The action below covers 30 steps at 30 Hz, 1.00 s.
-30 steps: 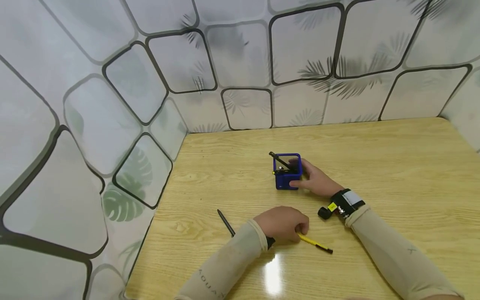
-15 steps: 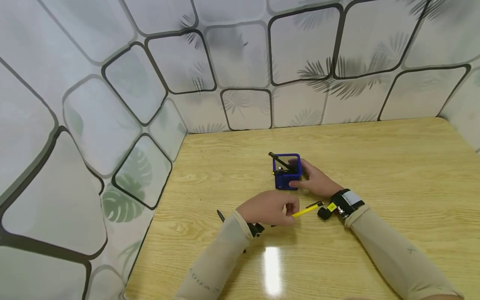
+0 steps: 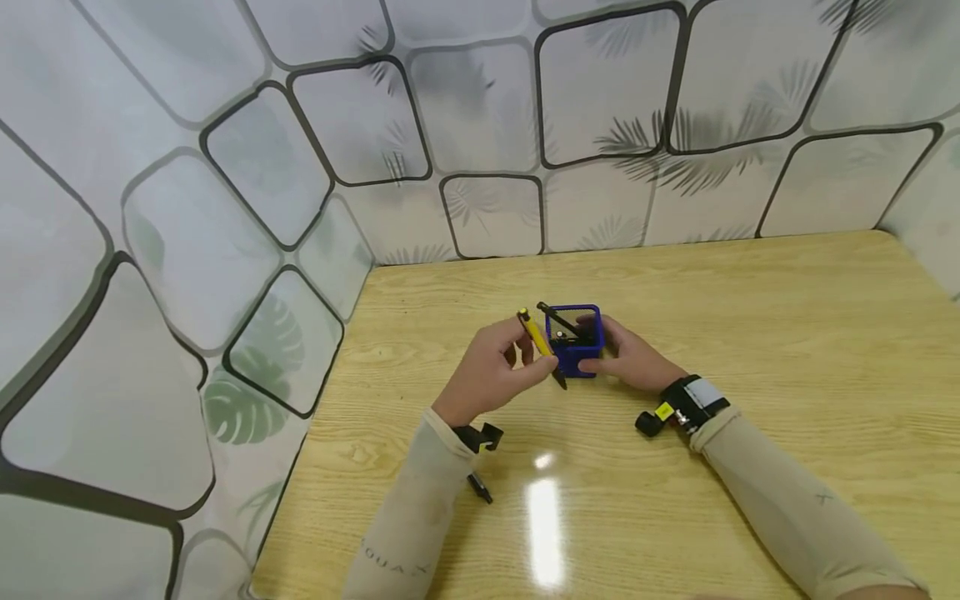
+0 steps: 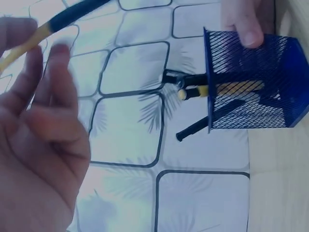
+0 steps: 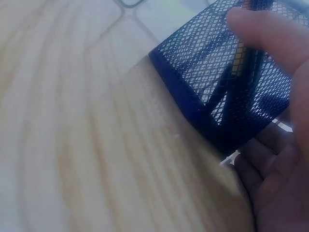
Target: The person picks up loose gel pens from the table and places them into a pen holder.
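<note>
My left hand pinches a yellow pen with a black end, just left of a blue mesh pen holder. The pen slants, its yellow end up and its black end down, in front of the holder's left side. Around the holder's right side, my right hand grips it, thumb on the front wall; the other fingers are partly hidden behind. Inside stand several pens, among them a black pen and a yellow and black pen, their ends poking above the rim.
A dark pen lies on the wooden table, partly covered by my left forearm. Patterned wall covering rises along the table's back and left edges. Each wrist wears a strap with a small camera.
My left hand has lifted the yellow pen from low over the table, carried it up and leftward to the holder's left side, and turned it upright-slanted. My right hand has stayed on the holder.
</note>
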Each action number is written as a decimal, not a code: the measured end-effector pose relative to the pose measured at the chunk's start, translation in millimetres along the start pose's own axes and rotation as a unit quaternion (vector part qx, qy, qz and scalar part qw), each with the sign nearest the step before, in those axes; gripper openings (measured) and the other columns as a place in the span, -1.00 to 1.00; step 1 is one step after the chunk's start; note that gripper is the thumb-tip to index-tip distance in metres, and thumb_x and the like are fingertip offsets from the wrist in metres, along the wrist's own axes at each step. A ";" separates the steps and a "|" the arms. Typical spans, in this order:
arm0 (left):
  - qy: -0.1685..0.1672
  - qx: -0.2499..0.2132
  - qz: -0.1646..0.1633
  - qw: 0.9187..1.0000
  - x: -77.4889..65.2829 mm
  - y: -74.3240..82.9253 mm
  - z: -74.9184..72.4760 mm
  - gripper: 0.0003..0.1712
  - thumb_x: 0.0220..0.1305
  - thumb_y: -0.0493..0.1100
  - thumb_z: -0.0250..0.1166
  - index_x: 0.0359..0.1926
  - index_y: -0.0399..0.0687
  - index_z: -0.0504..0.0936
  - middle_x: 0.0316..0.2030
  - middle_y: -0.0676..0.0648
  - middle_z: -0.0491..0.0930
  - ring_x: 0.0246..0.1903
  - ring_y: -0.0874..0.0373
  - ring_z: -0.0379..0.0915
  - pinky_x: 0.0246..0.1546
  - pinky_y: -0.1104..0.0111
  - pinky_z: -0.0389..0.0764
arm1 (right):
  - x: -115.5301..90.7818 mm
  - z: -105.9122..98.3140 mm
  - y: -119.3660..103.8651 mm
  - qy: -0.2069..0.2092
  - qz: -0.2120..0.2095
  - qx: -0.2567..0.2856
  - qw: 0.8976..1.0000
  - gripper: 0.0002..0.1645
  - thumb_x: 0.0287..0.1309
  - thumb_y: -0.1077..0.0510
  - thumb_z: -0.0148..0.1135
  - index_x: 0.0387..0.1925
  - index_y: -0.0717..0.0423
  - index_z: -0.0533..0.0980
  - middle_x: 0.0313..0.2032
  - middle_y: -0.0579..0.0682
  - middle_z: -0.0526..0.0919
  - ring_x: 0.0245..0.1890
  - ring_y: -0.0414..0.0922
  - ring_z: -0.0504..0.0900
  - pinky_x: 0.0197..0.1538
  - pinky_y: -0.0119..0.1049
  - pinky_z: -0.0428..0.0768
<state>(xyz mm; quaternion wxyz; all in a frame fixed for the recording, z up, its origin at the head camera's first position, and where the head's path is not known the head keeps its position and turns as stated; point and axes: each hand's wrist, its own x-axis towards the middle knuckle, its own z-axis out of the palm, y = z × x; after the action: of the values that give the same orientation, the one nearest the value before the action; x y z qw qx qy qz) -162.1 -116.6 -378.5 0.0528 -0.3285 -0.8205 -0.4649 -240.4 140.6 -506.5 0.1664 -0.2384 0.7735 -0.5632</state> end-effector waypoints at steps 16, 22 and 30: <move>0.179 -0.060 -0.005 0.982 2.6 3.3 -4.8 -0.90 0.21 -0.27 0.31 -0.28 -0.13 0.54 -0.47 -0.04 0.53 -0.58 0.15 0.34 -0.60 0.38 0.38 | -6.6 0.7 -12.8 -0.019 0.014 0.027 0.999 -0.05 0.03 -0.03 0.41 0.39 -0.10 0.13 0.33 -0.04 0.26 0.37 0.03 0.16 0.37 0.11 0.04; 0.158 -0.034 -0.090 0.983 4.9 -21.4 9.3 -0.87 0.22 -0.07 0.31 -0.21 0.07 0.62 -0.43 0.07 0.57 -0.54 0.16 0.44 -0.59 0.35 0.48 | -0.5 -0.6 5.4 -0.013 0.012 0.015 1.000 -0.06 0.04 -0.03 0.40 0.39 -0.17 0.12 0.32 -0.07 0.28 0.34 0.00 0.21 0.35 0.11 0.09; 0.130 0.047 -0.113 0.984 7.0 -27.3 18.1 -0.76 0.25 -0.07 0.28 -0.07 0.01 0.62 -0.38 0.14 0.59 -0.49 0.32 0.48 -0.52 0.40 0.55 | 0.7 -1.5 8.2 -0.012 -0.006 -0.002 1.000 -0.04 0.01 -0.12 0.40 0.39 -0.14 0.13 0.30 -0.09 0.31 0.32 -0.01 0.25 0.32 0.12 0.14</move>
<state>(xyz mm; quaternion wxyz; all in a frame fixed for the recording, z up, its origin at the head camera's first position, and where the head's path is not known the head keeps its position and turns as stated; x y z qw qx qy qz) -179.7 -108.3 -405.8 0.1217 -0.1674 -0.8592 -0.4679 -243.2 143.5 -513.9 0.1721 -0.2500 0.7709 -0.5601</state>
